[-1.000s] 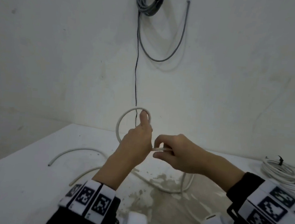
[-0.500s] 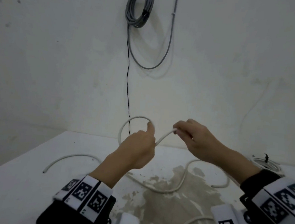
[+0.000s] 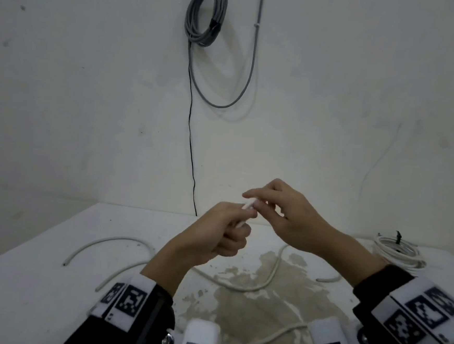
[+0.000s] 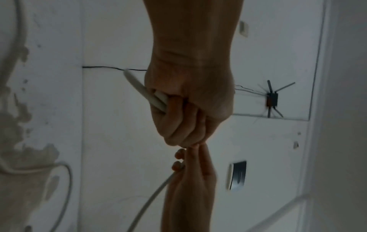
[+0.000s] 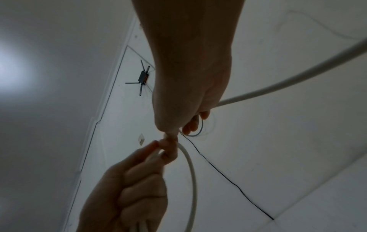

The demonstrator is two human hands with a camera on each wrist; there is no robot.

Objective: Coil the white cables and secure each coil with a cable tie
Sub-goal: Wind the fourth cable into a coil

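Above the white table (image 3: 35, 279), near the wall, both hands' grips hold the white cable (image 3: 247, 206): left hand (image 3: 215, 238), right hand (image 3: 285, 214).

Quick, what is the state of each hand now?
Left hand: closed, gripping the white cable.
Right hand: fingers pinching the same cable.

Grey cable coil (image 3: 205, 14) on wall (image 3: 90, 93).

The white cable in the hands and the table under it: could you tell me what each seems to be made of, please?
The white cable: likely a plastic or rubber sheath, smooth and matt; it bends in an even curve without kinking. What lies inside cannot be seen.

The table: a hard top with a white painted or laminated coat, probably; a brownish patch where the white looks worn or stained. The core is unclear.
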